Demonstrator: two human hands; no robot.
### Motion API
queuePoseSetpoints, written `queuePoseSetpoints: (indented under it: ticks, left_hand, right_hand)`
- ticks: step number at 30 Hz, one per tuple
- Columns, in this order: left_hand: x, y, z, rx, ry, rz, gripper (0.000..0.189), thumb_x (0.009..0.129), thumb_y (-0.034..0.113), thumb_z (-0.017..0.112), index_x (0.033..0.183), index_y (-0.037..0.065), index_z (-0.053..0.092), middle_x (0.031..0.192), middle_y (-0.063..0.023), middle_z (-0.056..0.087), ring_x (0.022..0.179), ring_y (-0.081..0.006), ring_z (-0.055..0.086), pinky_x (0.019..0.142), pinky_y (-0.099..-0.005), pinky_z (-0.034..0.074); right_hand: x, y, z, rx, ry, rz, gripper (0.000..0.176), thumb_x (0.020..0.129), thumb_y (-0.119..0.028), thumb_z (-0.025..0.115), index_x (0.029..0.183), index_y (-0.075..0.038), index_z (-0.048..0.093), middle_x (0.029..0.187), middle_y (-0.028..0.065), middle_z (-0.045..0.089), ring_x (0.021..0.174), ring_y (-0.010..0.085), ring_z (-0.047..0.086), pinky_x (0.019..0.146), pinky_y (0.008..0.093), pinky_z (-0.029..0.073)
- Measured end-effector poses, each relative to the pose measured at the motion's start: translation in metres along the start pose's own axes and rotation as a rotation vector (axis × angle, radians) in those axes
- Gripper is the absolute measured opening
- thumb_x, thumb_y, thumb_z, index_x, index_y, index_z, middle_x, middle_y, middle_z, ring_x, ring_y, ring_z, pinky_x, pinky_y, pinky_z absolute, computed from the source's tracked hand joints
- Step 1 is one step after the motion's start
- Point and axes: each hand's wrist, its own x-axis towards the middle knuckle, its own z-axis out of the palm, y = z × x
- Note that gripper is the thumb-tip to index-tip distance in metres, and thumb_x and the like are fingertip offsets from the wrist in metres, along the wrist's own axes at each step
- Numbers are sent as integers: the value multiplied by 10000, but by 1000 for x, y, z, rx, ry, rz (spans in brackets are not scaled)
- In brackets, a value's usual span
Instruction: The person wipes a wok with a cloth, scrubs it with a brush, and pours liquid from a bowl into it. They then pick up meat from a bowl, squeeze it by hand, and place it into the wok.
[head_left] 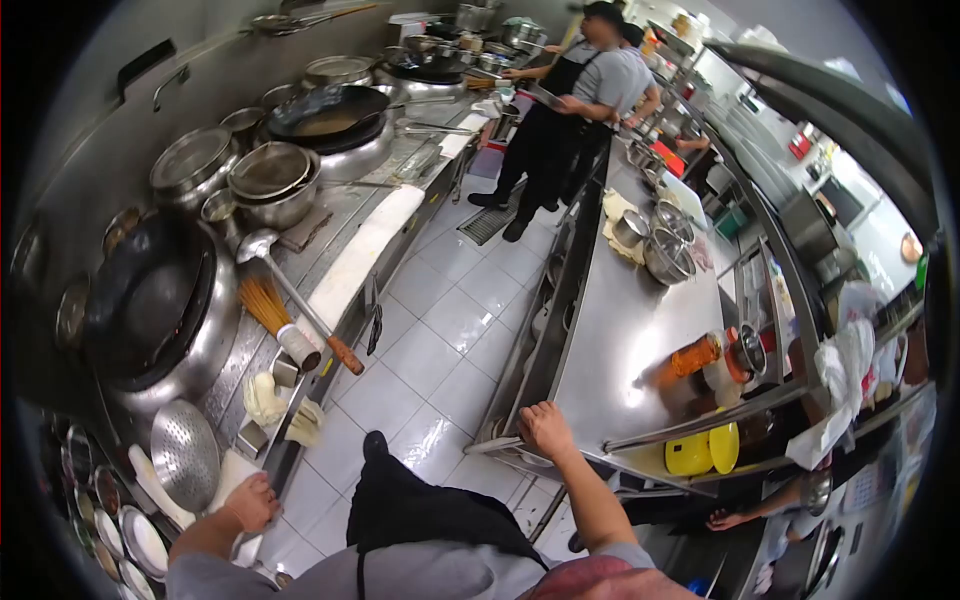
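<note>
I'd brace lightly: left hand [252, 502] near the round perforated steel skimmer [185, 455], right hand [546, 430] on the silvery steel table [605, 370] opposite; grips unclear.

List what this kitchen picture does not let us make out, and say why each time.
All in the head view:
- Palms of the left hand and right hand: hidden by the backs of the hands, so any grip is uncertain.
- Farther co-worker: mostly hidden behind the nearer co-worker.
- What lies deep beneath the steel table: hidden by the tabletop and shadow.
- Outermost dishes, lower left: cut off by the dark lens edge.
</note>
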Motion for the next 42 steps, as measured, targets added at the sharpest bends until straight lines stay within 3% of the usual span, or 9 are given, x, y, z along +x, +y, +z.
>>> queuePoseSetpoints:
  ticks: [5, 12, 13, 21, 26, 32, 36, 39, 42]
  left_hand:
    - [1, 2, 3, -9, 15, -15, 198, 730, 284, 571, 793, 145, 697, 823, -50, 657, 961, -247, 583, 1076, -491, 326]
    - [0, 1, 22, 27, 45, 1, 202, 668, 310, 639, 776, 144, 675, 810, -45, 642, 957, -241, 576, 1033, -524, 351]
    - [-1, 0, 24, 71, -12, 0, 256, 658, 339, 665, 847, 170, 700, 847, -24, 666, 979, -229, 572, 1065, -531, 295]
    - [-3, -5, 41, 170, 22, 34, 166, 749, 296, 609, 811, 181, 712, 782, 13, 663, 901, -172, 582, 1061, -512, 301]
    - [-9, -13, 61, 183, 82, 77, 137, 776, 319, 593, 795, 216, 681, 721, 48, 580, 852, -155, 544, 1055, -521, 303]
    - [-15, -21, 80, 209, 47, 80, 118, 789, 289, 580, 817, 224, 674, 750, 43, 596, 888, -158, 541, 1055, -527, 293]
    - [-10, -10, 63, 246, -10, 34, 122, 791, 272, 579, 813, 226, 690, 771, 34, 618, 905, -168, 550, 1058, -513, 295]
    - [-9, -9, 58, 210, 54, 45, 129, 783, 266, 586, 811, 220, 704, 763, 28, 619, 901, -180, 557, 1061, -501, 300]
    - [-3, -3, 35, 148, 25, 9, 128, 750, 275, 644, 832, 212, 719, 793, 32, 641, 917, -190, 566, 1065, -499, 298]
  right_hand:
    - [-1, -4, -10, -10, -44, 41, 157, 838, -222, 617, 764, -90, 574, 763, 81, 632, 803, 245, 608, 812, 365, 457]
    - [-3, -2, -9, -23, -16, 35, 157, 836, -235, 621, 794, -85, 600, 771, 71, 638, 800, 235, 616, 815, 347, 456]
    - [-3, -2, -11, -26, -23, 41, 153, 836, -232, 619, 795, -86, 601, 767, 68, 639, 799, 233, 617, 814, 346, 456]
    - [-5, -2, -5, -20, -52, 60, 102, 832, -170, 561, 795, -87, 606, 729, 46, 641, 795, 217, 617, 806, 341, 455]
    - [-7, -2, -5, -12, -11, 60, 104, 834, -168, 559, 797, -84, 609, 732, 44, 642, 790, 215, 613, 803, 339, 454]
    - [-7, -2, -4, -19, -49, 74, 131, 833, -217, 601, 805, -90, 606, 775, 44, 646, 826, 214, 608, 814, 339, 452]
    - [-6, -2, -4, -21, -77, 82, 148, 813, -235, 627, 807, -89, 601, 797, 46, 647, 846, 217, 608, 822, 339, 452]
    - [-5, -1, -7, -32, -60, 59, 149, 796, -230, 630, 800, -85, 594, 793, 51, 644, 841, 220, 607, 822, 339, 452]
    - [-4, -2, -11, -14, -44, 51, 109, 839, -184, 564, 810, -87, 603, 759, 54, 644, 814, 229, 613, 827, 346, 453]
